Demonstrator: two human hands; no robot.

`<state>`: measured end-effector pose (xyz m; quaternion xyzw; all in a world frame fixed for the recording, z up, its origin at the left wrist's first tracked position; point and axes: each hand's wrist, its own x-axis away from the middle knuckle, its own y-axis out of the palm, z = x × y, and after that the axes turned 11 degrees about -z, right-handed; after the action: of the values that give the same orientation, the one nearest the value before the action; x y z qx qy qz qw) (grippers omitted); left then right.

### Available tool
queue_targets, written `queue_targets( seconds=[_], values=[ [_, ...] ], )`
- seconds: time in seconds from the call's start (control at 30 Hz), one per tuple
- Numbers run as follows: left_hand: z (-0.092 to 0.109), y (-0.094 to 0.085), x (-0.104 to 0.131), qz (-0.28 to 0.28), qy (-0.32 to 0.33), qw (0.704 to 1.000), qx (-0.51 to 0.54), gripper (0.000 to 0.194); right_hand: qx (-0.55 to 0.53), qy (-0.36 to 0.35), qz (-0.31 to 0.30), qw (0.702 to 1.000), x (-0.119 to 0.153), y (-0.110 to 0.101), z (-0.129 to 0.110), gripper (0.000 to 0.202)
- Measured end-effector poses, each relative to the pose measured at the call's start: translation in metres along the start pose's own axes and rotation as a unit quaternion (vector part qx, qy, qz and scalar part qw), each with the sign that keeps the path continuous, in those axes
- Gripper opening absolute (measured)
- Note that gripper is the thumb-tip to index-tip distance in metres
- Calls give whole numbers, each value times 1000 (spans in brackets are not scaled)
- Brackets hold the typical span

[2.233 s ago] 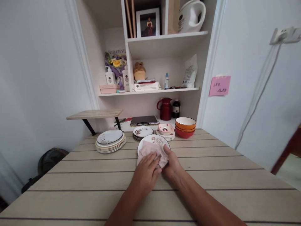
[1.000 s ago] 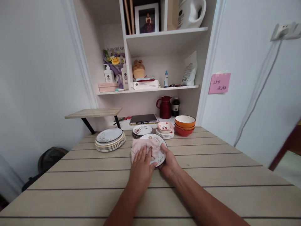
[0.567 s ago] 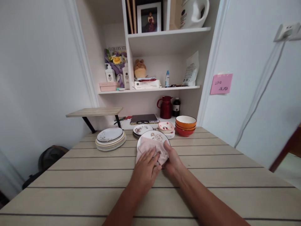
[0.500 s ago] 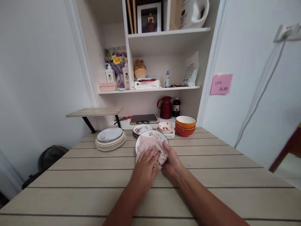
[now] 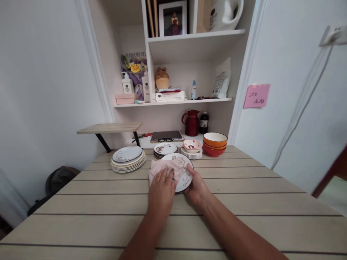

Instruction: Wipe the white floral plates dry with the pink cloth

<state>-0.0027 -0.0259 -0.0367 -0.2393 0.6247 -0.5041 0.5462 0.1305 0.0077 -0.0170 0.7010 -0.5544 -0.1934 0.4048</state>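
The right hand [image 5: 197, 187], a little right of the frame's centre, is closed on the edge of a round white plate [image 5: 187, 176] with a dark rim and a brown flower pattern. The thumb lies over the rim, at the plate's right side, and the other fingers go beneath it, so the largest part of the plate extends to the left of this grip. The left hand [image 5: 162, 189] is placed on a pale pink cloth [image 5: 175, 166], with the fingers almost straight on top of it; it is partly hidden, so I cannot tell whether it also pinches a fold. The cloth is under these fingers, covers the left part of the plate and reaches past its left edge, while the flowers near the right hand are visible. Behind the plate, near the middle of the frame, there is a stack of dark-rimmed plates [image 5: 166, 148], and just to the right of it a small pink and white bowl [image 5: 192, 145] sits on a pile of white plates [image 5: 191, 155]. Farther right are nested orange and red bowls [image 5: 215, 145]. A stack of larger plates [image 5: 128, 163] stands to the left, on the same wooden table [image 5: 108, 206].
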Motion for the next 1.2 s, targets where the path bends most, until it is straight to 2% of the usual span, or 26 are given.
queue_targets(
  seconds=[0.17,0.27,0.37,0.47,0.53,0.67,0.8,1.0,1.2],
  values=[
    [5,-3,2,-17,89,995,38,40,-11,-9,17,1000,-2,-6,-9,45],
    [7,-5,4,-51,152,984,72,44,-19,4,-31,999,-4,-10,-7,50],
    [6,-8,4,-74,175,978,84,50,-9,26,-84,996,-3,-9,-2,51],
    [3,-8,2,-63,146,984,79,50,11,25,-91,995,0,-3,3,47],
    [1,-7,0,-33,91,993,71,49,19,22,-90,995,1,2,7,45],
    [-5,-4,-2,20,-13,999,45,48,38,21,-38,998,3,7,12,39],
    [-6,-3,0,49,-19,998,44,43,27,14,4,1000,2,5,10,36],
    [3,-8,4,77,75,991,76,34,3,2,13,1000,2,-1,-7,39],
    [8,-11,4,0,187,976,116,38,-26,10,-63,998,4,-1,-8,40]
  ],
)
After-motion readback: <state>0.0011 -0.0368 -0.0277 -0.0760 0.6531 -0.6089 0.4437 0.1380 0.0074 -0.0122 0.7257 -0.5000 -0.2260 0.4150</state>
